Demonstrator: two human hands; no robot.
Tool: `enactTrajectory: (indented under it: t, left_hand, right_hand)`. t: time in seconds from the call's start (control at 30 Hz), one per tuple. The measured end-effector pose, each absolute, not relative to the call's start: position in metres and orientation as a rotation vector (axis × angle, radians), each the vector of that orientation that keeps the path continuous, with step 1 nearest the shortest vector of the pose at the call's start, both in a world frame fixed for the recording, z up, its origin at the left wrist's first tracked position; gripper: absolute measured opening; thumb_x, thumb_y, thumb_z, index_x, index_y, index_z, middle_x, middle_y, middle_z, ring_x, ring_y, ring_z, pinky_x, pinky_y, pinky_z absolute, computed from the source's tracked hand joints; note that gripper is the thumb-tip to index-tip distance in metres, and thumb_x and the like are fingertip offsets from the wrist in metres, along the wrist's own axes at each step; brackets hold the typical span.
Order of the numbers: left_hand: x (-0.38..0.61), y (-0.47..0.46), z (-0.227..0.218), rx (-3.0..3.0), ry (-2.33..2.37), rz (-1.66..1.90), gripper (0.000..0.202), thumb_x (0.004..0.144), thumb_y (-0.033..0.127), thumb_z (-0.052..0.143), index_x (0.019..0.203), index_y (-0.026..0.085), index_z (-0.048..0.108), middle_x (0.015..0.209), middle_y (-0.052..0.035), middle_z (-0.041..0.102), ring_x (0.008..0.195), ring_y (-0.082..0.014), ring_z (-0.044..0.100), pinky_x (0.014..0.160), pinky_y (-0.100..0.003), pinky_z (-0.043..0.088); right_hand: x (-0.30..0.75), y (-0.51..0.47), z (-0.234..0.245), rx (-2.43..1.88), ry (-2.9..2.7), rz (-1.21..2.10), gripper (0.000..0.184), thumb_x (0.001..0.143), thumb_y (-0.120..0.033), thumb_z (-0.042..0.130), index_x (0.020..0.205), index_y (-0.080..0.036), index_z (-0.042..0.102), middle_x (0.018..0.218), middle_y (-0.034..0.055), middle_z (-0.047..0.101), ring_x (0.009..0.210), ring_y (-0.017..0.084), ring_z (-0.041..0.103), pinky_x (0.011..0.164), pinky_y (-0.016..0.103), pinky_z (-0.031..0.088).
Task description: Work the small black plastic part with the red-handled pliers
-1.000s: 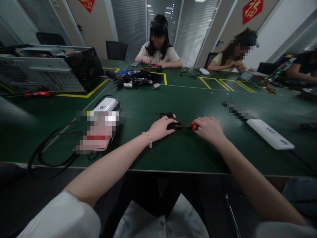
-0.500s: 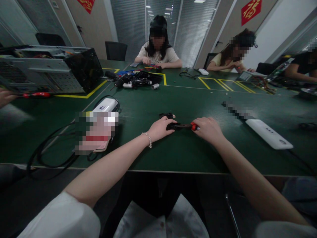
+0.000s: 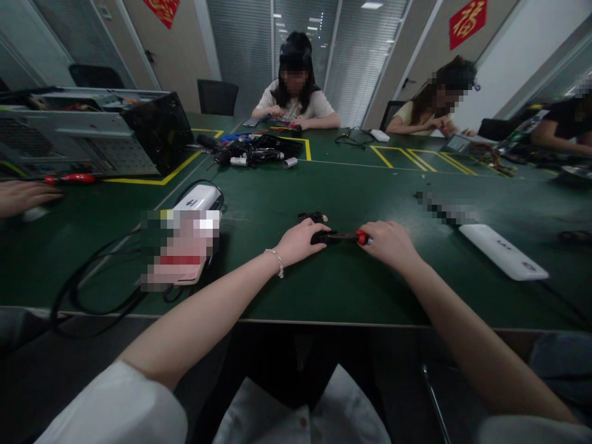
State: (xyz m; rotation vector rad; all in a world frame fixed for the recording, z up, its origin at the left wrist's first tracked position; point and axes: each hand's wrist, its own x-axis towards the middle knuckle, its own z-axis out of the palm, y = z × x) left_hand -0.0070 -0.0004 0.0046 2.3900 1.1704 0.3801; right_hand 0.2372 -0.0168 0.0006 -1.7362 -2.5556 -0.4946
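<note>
My right hand (image 3: 388,242) is wrapped round the red handles of a pair of pliers (image 3: 346,237), whose dark jaws point left. In front of the jaws, my left hand (image 3: 300,242) grips a small black part (image 3: 320,237) between thumb and fingers. The jaw tips meet this part, but I cannot make out whether they bite on it. Just beyond my left fingers, a small dark piece with a pale end (image 3: 312,217) lies on the green table (image 3: 296,290).
A pink phone (image 3: 185,262) and a white power bank (image 3: 200,196) with looped black cables lie left; another white power bank (image 3: 504,251) is right. An opened computer case (image 3: 102,139) stands far left, near a co-worker's hand (image 3: 28,196). A cluttered tool pile (image 3: 252,148) lies ahead.
The co-worker's hand at the left edge has come further into view, below the red-handled tool. My own hands, the pliers and the black part stay almost where they were.
</note>
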Motion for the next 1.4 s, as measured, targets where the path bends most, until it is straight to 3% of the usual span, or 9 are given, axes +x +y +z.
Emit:
enactTrajectory:
  t: [0.3, 0.6, 0.93, 1.4]
  left_hand:
    - [-0.0074, -0.0019, 0.0075, 2.332, 1.167, 0.384, 0.04, 0.084, 0.031, 0.058, 0.123, 0.026, 0.053, 0.121, -0.0058, 0.051, 0.103, -0.0214, 0.057, 0.083, -0.033, 0.049]
    - [-0.0075, 0.0004, 0.0021, 2.358, 1.158, 0.433, 0.041, 0.083, 0.032, 0.059, 0.123, 0.025, 0.054, 0.118, -0.0058, 0.052, 0.101, -0.0216, 0.057, 0.083, -0.034, 0.049]
    - [-0.0071, 0.0009, 0.0009, 2.372, 1.161, 0.427, 0.04, 0.083, 0.031, 0.059, 0.123, 0.026, 0.054, 0.117, -0.0051, 0.053, 0.1, -0.0208, 0.058, 0.084, -0.033, 0.048]
    - [-0.0074, 0.0017, -0.0002, 2.36, 1.17, 0.421, 0.041, 0.083, 0.031, 0.059, 0.123, 0.025, 0.054, 0.114, -0.0052, 0.053, 0.098, -0.0211, 0.058, 0.083, -0.033, 0.048]
  right_hand:
    - [0.2363, -0.0233, 0.0057, -1.667, -2.545, -0.601, 0.019, 0.077, -0.024, 0.051, 0.088, -0.017, 0.064, 0.087, 0.0089, 0.067, 0.079, 0.022, 0.057, 0.07, 0.033, 0.033]
    - [0.2338, -0.0185, 0.0026, -1.76, -2.537, -0.435, 0.021, 0.08, -0.029, 0.049, 0.088, -0.018, 0.064, 0.088, 0.0077, 0.067, 0.077, 0.02, 0.058, 0.068, 0.032, 0.035]
    - [0.2362, -0.0211, 0.003, -1.665, -2.541, -0.595, 0.02, 0.077, -0.022, 0.051, 0.091, -0.015, 0.065, 0.087, 0.0083, 0.066, 0.079, 0.021, 0.056, 0.071, 0.033, 0.033]
    - [0.2359, -0.0199, 0.0014, -1.688, -2.527, -0.516, 0.019, 0.079, -0.025, 0.052, 0.09, -0.016, 0.065, 0.087, 0.0083, 0.067, 0.078, 0.02, 0.057, 0.069, 0.031, 0.033]
